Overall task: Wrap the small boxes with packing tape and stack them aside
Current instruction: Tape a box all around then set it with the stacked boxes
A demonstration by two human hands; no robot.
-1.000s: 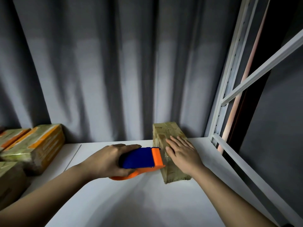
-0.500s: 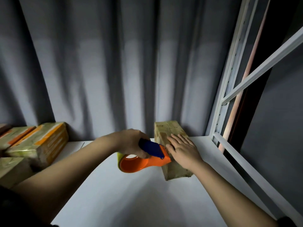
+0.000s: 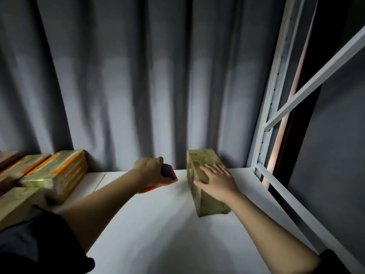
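Here, left hand gripping tape dispenser, no writing legible

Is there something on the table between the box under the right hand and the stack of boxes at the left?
Yes: the left hand holding the tape dispenser is between the box and the stacked boxes.

A white shelf board carries one tan box at right and stacked boxes at left.
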